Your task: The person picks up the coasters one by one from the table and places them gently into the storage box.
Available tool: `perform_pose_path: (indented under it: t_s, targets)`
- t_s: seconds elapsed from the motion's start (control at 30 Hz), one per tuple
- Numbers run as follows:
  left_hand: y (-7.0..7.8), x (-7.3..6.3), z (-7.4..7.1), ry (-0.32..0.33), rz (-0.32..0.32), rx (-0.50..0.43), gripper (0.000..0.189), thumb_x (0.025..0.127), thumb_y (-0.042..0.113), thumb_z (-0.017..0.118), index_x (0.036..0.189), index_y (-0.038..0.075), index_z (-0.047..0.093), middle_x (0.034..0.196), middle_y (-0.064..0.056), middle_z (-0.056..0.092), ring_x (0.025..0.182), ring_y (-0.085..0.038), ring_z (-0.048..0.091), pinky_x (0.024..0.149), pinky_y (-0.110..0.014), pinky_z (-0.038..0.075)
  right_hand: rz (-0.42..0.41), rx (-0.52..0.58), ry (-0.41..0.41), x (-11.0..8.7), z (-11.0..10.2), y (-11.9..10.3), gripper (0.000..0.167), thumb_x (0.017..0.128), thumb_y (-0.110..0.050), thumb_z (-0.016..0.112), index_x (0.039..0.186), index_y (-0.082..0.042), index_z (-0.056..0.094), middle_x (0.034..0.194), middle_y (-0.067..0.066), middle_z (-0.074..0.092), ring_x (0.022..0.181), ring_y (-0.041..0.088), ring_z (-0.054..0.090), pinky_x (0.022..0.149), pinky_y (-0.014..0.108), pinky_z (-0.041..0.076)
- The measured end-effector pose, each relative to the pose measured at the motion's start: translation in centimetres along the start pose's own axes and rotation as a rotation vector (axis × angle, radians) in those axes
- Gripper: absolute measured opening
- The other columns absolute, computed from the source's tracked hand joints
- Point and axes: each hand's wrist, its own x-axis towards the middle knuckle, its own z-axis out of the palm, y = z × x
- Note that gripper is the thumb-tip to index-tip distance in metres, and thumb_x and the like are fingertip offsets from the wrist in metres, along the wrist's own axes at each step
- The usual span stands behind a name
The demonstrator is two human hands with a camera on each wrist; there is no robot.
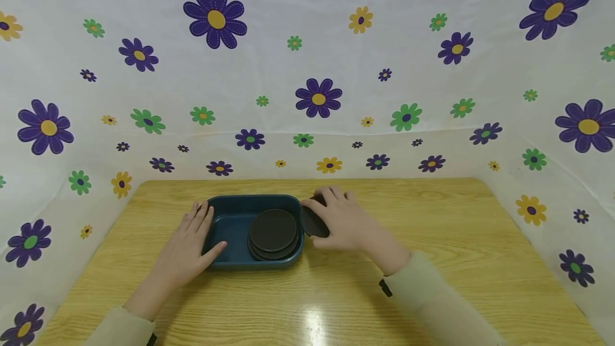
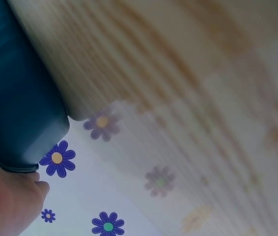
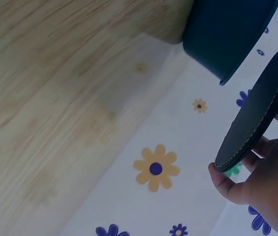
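My right hand (image 1: 343, 220) grips a round black coaster (image 3: 254, 115) by its edge, thumb on one side and fingers on the other. Light stitching runs round its border. In the head view this tilted coaster is just outside the right end of a dark blue rectangular bin (image 1: 250, 266). Inside the bin's right half lies a small stack of black coasters (image 1: 273, 230), slightly offset from each other. My left hand (image 1: 184, 247) rests on the bin's left end, its fingers stretched along the rim and its thumb reaching over the front left corner.
The bin stands on a wood-grain table (image 1: 408, 292), towards its back edge. A white cloth (image 1: 269, 68) with purple, green and yellow flowers hangs behind the table and along both sides.
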Motion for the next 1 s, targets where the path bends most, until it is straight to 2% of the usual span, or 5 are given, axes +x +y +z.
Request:
perform_pose_path:
  t_s: [0.23,0.47,0.7,1.0]
  targets:
    - [0.1,0.0,0.0,0.002,0.001,0.004,0.092,0.103,0.051,0.063,0.164,-0.007,0.028,0.175,-0.028,0.020,0.165,-0.046,0.014,0.131,-0.065,0.022,-0.046,-0.009,-0.006,1.8,0.2,-1.7,0.076,0.088,-0.057,0.068,0.157,-0.029,0.050,0.152,0.011,0.049,0.137,0.032,0.047,0.101,0.053,0.045]
    - [0.0,0.0,0.1,0.031,0.018,0.003,0.092,0.102,0.050,0.064,0.164,-0.008,0.029,0.174,-0.029,0.022,0.164,-0.047,0.016,0.130,-0.066,0.024,-0.073,-0.032,-0.037,3.3,0.7,-3.1,0.076,0.090,-0.059,0.067,0.158,-0.031,0.048,0.155,0.010,0.047,0.139,0.030,0.046,0.101,0.051,0.045]
    - [0.0,0.0,0.1,0.008,0.004,0.000,0.093,0.103,0.052,0.063,0.165,-0.007,0.027,0.175,-0.028,0.020,0.164,-0.047,0.015,0.132,-0.064,0.022,-0.108,-0.076,-0.063,4.7,1.3,-4.4,0.074,0.091,-0.061,0.065,0.158,-0.033,0.048,0.155,0.008,0.047,0.139,0.028,0.045,0.101,0.051,0.047]
    - [0.0,0.0,0.1,0.012,0.006,0.007,0.091,0.103,0.050,0.064,0.164,-0.007,0.028,0.174,-0.028,0.021,0.163,-0.048,0.017,0.131,-0.066,0.023,-0.148,-0.125,-0.083,6.0,1.8,-5.7,0.073,0.092,-0.063,0.062,0.158,-0.034,0.048,0.152,0.005,0.048,0.135,0.025,0.046,0.101,0.051,0.046]
